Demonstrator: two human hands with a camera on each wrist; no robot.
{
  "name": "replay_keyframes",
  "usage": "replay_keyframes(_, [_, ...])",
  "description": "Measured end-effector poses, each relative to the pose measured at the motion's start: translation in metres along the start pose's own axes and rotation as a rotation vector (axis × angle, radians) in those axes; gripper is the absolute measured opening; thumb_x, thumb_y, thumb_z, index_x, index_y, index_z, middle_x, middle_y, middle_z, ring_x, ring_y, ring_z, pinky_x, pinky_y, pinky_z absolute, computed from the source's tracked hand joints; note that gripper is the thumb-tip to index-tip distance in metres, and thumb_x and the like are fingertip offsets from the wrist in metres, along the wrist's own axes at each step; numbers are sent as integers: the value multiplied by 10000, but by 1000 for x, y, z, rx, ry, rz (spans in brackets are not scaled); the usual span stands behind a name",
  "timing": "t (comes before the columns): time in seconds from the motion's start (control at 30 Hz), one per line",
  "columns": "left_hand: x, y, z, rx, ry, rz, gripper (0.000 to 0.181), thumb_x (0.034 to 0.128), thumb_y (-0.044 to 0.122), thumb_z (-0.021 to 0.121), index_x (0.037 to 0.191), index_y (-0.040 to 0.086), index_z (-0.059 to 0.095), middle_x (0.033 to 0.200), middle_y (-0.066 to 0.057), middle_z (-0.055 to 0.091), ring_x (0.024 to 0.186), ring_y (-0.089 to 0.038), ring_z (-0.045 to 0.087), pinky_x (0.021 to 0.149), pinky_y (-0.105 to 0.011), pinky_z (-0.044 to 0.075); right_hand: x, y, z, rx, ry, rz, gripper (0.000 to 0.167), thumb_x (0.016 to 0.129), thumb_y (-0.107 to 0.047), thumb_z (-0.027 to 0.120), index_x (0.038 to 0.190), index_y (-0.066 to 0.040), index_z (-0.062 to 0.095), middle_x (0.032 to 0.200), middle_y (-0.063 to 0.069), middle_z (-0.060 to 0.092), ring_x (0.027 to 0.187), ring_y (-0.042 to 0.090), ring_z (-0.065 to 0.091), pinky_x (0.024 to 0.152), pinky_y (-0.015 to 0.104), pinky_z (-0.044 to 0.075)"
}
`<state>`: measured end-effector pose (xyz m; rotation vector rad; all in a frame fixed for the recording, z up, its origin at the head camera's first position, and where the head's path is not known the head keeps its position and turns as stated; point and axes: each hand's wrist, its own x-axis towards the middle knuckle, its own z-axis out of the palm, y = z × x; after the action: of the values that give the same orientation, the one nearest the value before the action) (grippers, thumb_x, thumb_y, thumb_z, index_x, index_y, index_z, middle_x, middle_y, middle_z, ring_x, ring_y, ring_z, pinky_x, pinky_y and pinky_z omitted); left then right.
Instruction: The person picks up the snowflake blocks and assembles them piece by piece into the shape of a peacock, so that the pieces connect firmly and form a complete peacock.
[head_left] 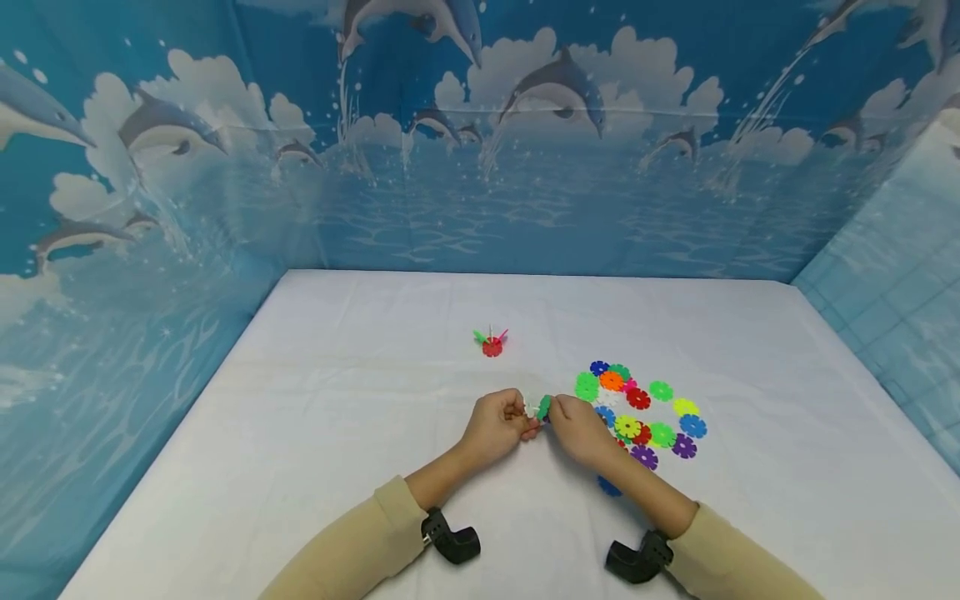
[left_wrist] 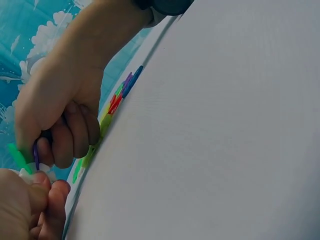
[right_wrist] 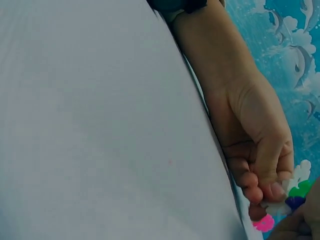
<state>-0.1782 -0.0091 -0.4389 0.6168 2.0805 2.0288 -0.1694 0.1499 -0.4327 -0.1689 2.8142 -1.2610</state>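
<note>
Both hands meet above the white table around a small cluster of notched plastic discs. My left hand (head_left: 495,427) pinches a white notched disc (left_wrist: 44,169) between thumb and fingers. From the other side, my right hand (head_left: 581,429) pinches a purple notched disc (left_wrist: 36,154) against the white one. A green notched disc (head_left: 543,407) stands on edge beside them in the cluster; fingers partly hide how the discs fit together. Farther back on the table sits a small joined piece (head_left: 492,346) with a red disc in front and green, white and pink discs standing up.
Loose notched discs in several colours lie spread to the right, among them a yellow disc (head_left: 686,407) and an orange disc (head_left: 611,381). A blue disc (head_left: 610,487) lies near the right forearm. Dolphin-print cloth (head_left: 525,208) hangs behind the white table (head_left: 337,400).
</note>
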Motion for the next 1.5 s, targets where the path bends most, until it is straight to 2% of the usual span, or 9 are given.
replay_keyframes(0.2, [8,-27,1,-4,21,-2,146,876,-189,544,768,-93,528,788,-254,675,728,-347,690,639,-281,571,0,1,-6,52,-35,74,393,1054,-208,324,761,-37,521,640,38,413,580,174,405,553,285,328])
replay_keyframes(0.33, [16,-28,4,-11,51,-69,90,905,-81,625,841,-108,567,844,-258,691,805,-386,699,676,-297,576,-6,8,-28,48,-64,136,496,1060,-384,345,882,-8,613,719,47,505,651,185,460,589,288,372])
replay_keyframes(0.57, [60,-24,7,-116,323,-292,146,918,-71,603,1030,-164,592,921,-237,679,865,-275,710,748,-268,560,-18,30,-70,41,-29,165,426,1040,-336,438,1017,39,638,657,60,471,596,208,434,550,308,379])
replay_keyframes(0.77, [92,-24,5,-114,469,-367,245,930,-58,596,1141,-177,558,1044,-286,646,893,-304,701,733,-268,562,-25,49,-94,6,25,209,380,1033,-306,455,972,37,609,733,83,520,648,206,458,540,282,400])
replay_keyframes(0.93, [99,-19,1,73,439,-391,258,920,15,651,1113,-152,610,876,-223,708,782,-248,722,667,-230,559,-23,64,-112,-2,74,224,431,1043,-329,421,1009,64,596,756,86,518,672,214,453,544,291,399])
replay_keyframes(1.07, [99,-15,-5,323,414,-378,168,867,120,735,815,-35,697,650,-85,682,634,-151,683,592,-167,491,-23,76,-123,-40,116,245,454,1044,-336,412,1031,77,599,824,111,552,734,232,462,571,303,406])
replay_keyframes(1.2, [97,-11,-11,500,357,-349,344,859,169,744,574,107,562,515,-8,600,531,-114,612,542,-178,395,-24,87,-134,-98,146,285,459,1032,-342,428,1063,92,575,918,177,575,807,277,480,598,311,429])
replay_keyframes(1.33, [96,-8,-16,577,275,-333,413,904,167,695,541,138,498,469,38,564,460,-62,556,514,-184,380,-25,98,-142,-152,137,305,454,1011,-343,472,1083,101,535,910,188,552,823,299,483,604,311,430])
replay_keyframes(1.5, [101,-9,-16,520,161,-335,314,962,139,621,661,52,624,516,19,596,449,-36,533,476,-161,383,-26,109,-146,-198,70,287,451,958,-354,585,1053,82,517,863,142,530,814,286,481,610,307,427])
